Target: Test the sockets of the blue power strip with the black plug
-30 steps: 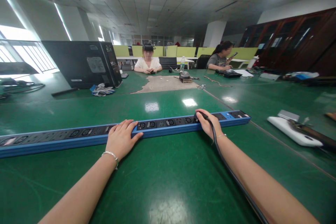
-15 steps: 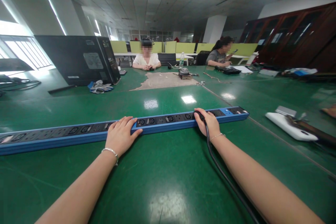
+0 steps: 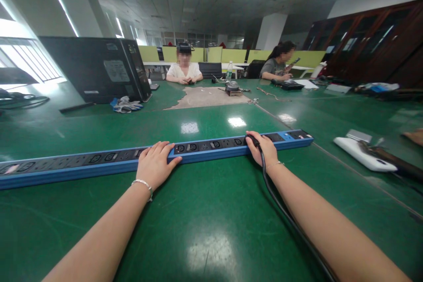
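A long blue power strip (image 3: 211, 154) with a black face and several sockets runs across the green table (image 3: 205, 202). My left hand (image 3: 155, 163) is laid over the strip near its middle, fingers across the top and thumb against the near side, gripping it. Farther right, my right hand (image 3: 266, 150) is closed around a black plug (image 3: 253, 139), pressed at the strip's sockets. From that plug a black cable (image 3: 280, 205) trails under my right forearm toward the near edge. How deep the plug sits is hidden by my fingers.
A black computer case (image 3: 95, 70) stands at the back left, with work gloves (image 3: 125, 105) beside it. At right lies a white device (image 3: 363, 154) with a dark handle-like part. Two people sit across the table, near a bottle (image 3: 229, 72) and a small metal device (image 3: 232, 87).
The view has shifted slightly, and both hands keep their places on the strip and plug. The person at the back right holds a phone a little higher.
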`<state>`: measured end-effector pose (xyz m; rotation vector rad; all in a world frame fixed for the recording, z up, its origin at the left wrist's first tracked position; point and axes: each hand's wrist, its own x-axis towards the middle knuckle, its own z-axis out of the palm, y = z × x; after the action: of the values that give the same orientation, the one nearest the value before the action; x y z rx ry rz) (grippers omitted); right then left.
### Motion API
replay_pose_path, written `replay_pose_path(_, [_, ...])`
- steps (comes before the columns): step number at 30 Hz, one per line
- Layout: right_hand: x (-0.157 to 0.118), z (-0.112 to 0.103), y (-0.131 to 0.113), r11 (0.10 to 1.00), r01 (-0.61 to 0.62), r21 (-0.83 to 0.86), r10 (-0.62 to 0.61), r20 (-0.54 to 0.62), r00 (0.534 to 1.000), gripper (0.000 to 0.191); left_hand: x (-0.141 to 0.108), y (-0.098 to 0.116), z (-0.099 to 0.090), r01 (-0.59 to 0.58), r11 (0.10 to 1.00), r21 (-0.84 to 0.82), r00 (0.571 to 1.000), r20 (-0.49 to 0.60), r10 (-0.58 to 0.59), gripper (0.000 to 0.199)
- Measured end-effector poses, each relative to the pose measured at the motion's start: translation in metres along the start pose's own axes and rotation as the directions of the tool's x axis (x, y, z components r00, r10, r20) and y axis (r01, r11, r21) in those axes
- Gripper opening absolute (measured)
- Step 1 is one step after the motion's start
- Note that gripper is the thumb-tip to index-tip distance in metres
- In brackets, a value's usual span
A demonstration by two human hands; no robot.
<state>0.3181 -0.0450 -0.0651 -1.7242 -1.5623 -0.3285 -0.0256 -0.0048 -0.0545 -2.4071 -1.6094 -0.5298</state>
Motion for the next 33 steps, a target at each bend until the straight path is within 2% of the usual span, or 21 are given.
replay_pose_path(3, [-0.001, 0.001, -0.003, 1.000, -0.018, 0.007, 0.018, -0.044, 0.999, 0.030, 0.000, -0.001, 0.001, -0.002, 1.000, -0.002, 1.000, -0.006, 0.002, 0.049])
replay_pose_path(18, [-0.001, 0.009, 0.002, 0.999, -0.023, -0.045, 0.018, -0.093, 0.995, 0.034, 0.000, 0.000, 0.002, -0.008, 1.000, -0.003, 1.000, -0.019, 0.008, 0.050])
replay_pose_path(21, [-0.001, 0.010, 0.001, 0.999, -0.040, 0.037, 0.043, -0.084, 0.996, 0.035, 0.000, 0.000, 0.002, -0.016, 1.000, -0.001, 1.000, -0.023, 0.016, 0.050])
replay_pose_path(23, [0.001, 0.009, 0.000, 0.987, -0.096, 0.128, 0.110, -0.116, 0.987, 0.036, 0.000, 0.000, 0.002, -0.013, 1.000, 0.002, 1.000, -0.020, 0.014, 0.050])
replay_pose_path(24, [0.002, 0.009, 0.001, 0.971, -0.140, 0.193, 0.171, -0.156, 0.973, 0.038, 0.000, 0.000, 0.002, -0.012, 1.000, 0.003, 1.000, -0.016, 0.012, 0.050])
replay_pose_path(26, [0.005, 0.005, 0.002, 0.913, -0.222, 0.343, 0.316, -0.249, 0.916, 0.044, 0.000, 0.000, 0.002, -0.013, 1.000, 0.004, 1.000, -0.011, 0.013, 0.050])
replay_pose_path(28, [0.007, 0.001, 0.002, 0.855, -0.260, 0.449, 0.411, -0.279, 0.868, 0.047, 0.000, 0.000, 0.002, -0.014, 1.000, 0.006, 1.000, -0.014, 0.014, 0.049])
replay_pose_path(29, [0.007, -0.001, 0.001, 0.837, -0.267, 0.478, 0.425, -0.261, 0.867, 0.047, 0.000, 0.000, 0.002, -0.013, 1.000, 0.007, 1.000, -0.016, 0.014, 0.049])
replay_pose_path(33, [0.003, -0.002, -0.016, 0.797, -0.237, 0.556, 0.344, -0.094, 0.934, 0.045, 0.000, 0.000, 0.002, -0.015, 1.000, 0.012, 1.000, -0.023, 0.015, 0.049])
